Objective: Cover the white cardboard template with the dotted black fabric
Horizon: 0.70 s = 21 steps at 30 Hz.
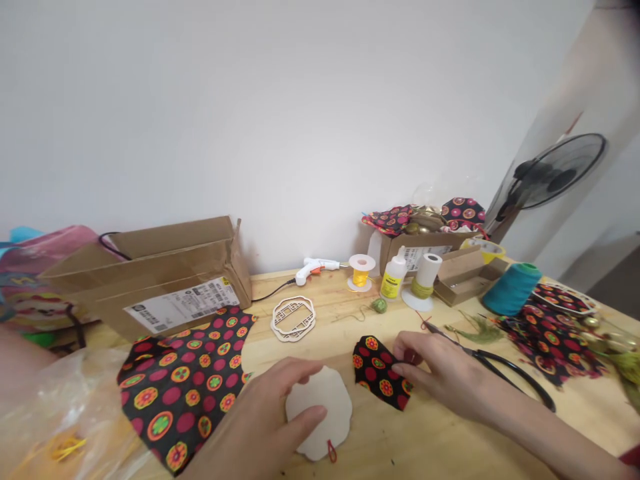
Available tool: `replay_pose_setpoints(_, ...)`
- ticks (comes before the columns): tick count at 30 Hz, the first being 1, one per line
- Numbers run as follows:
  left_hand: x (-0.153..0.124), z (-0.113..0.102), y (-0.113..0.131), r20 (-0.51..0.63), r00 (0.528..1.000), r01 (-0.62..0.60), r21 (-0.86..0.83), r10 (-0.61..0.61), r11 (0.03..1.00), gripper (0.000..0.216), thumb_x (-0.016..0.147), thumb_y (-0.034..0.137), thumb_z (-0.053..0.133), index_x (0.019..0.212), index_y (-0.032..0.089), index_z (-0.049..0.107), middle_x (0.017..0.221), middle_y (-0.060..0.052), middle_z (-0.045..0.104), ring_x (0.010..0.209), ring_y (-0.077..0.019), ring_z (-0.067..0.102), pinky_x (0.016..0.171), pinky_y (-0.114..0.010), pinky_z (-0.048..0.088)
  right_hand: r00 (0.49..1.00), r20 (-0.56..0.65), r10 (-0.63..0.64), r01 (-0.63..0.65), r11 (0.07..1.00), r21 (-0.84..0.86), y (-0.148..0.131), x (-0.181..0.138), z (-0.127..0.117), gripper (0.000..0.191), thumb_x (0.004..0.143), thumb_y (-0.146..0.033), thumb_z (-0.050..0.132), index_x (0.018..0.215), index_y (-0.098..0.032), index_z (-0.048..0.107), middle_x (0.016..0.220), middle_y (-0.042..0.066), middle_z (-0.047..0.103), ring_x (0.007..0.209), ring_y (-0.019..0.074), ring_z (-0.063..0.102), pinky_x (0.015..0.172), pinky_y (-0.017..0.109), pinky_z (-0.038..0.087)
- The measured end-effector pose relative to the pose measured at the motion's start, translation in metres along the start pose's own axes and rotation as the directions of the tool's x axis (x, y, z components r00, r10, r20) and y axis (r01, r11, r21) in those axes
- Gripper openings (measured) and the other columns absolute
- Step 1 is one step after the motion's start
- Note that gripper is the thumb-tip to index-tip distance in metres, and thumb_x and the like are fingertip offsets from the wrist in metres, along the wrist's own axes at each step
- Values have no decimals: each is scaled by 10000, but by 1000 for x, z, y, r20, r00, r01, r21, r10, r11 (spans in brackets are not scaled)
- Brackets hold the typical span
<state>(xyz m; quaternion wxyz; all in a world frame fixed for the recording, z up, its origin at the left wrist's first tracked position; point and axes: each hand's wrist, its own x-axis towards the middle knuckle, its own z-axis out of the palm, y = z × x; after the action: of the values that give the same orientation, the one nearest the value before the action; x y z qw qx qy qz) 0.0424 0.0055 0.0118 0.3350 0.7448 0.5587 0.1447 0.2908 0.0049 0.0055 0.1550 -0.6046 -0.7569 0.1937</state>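
Fabric-covering step, I judge: my left hand (265,427) grips the scalloped wooden disc (320,410). My right hand (440,373) pinches the patterned fabric piece (380,373); next, align them.

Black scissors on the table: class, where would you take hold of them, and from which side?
Probably by the looped handles of the black scissors, coming from the near right. The handles lie toward that edge, uncovered, while the blade tips point up-left, just behind the right hand on the small fabric piece.

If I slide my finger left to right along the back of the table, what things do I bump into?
Cardboard box → glue gun → yellow ribbon spool → glue bottle → white spool → teal thread cone.
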Motion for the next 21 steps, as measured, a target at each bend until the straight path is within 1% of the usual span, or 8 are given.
replay_pose_setpoints(4,7,12,14,23,1000,24,-266,-19,964,689,605,412,627,1233,260,387,1321,-50,392,1103,-242,447,897,-371,371,990,74,-123,115,987,109,-30,-17,-14,59,738,-171,540,739,-230,544,717,-43,593,665,118,518,594,214,366)
replay_pose_setpoints(6,8,17,20,114,993,57,-398,-12,915,623,579,417,653,1149,234,482,1173,-70,539,947,-244,556,770,-357,450,987,81,-140,124,976,178,-38,-23,-18,91,723,-165,564,763,-246,551,739,-52,588,677,112,513,603,210,370)
replay_pose_setpoints(9,5,22,25,268,963,127,-553,32,823,302,617,374,630,807,139,634,765,-54,672,675,-214,617,606,-316,470,991,86,-100,61,925,374,-39,-23,-18,134,686,-148,608,763,-241,549,732,-48,570,696,114,506,615,216,385)
replay_pose_setpoints(10,2,24,24,298,953,147,-607,52,781,247,630,346,623,735,123,638,704,-51,672,662,-211,618,611,-313,466,991,103,-91,28,869,495,-38,-22,-15,169,667,-142,628,778,-233,539,736,-43,564,689,113,504,613,219,394)
replay_pose_setpoints(12,-4,27,20,332,939,188,-708,86,680,191,633,278,631,725,112,641,719,-55,684,713,-212,622,664,-313,459,980,166,-107,-56,656,753,-34,-20,-7,305,627,-146,670,871,-227,507,789,-26,566,680,108,511,606,225,413)
replay_pose_setpoints(14,-11,32,14,345,932,218,-779,112,588,210,626,232,647,798,113,636,793,-65,690,768,-212,620,708,-320,452,961,245,-129,-168,428,888,-32,-19,4,450,612,-170,696,992,-228,463,879,4,575,711,110,533,622,233,425)
replay_pose_setpoints(15,-14,34,10,341,932,217,-802,126,557,225,622,223,654,818,113,633,819,-69,688,785,-213,617,726,-324,447,952,276,-130,-213,364,907,-31,-20,10,492,610,-176,702,1030,-229,451,905,16,580,737,114,543,637,237,425)
replay_pose_setpoints(21,-26,44,-3,292,950,213,-861,107,461,292,614,316,677,829,125,623,760,-63,675,748,-203,611,717,-327,442,958,285,-40,-261,300,918,-35,-28,39,434,597,-175,709,980,-208,506,813,0,603,686,99,551,598,210,405)
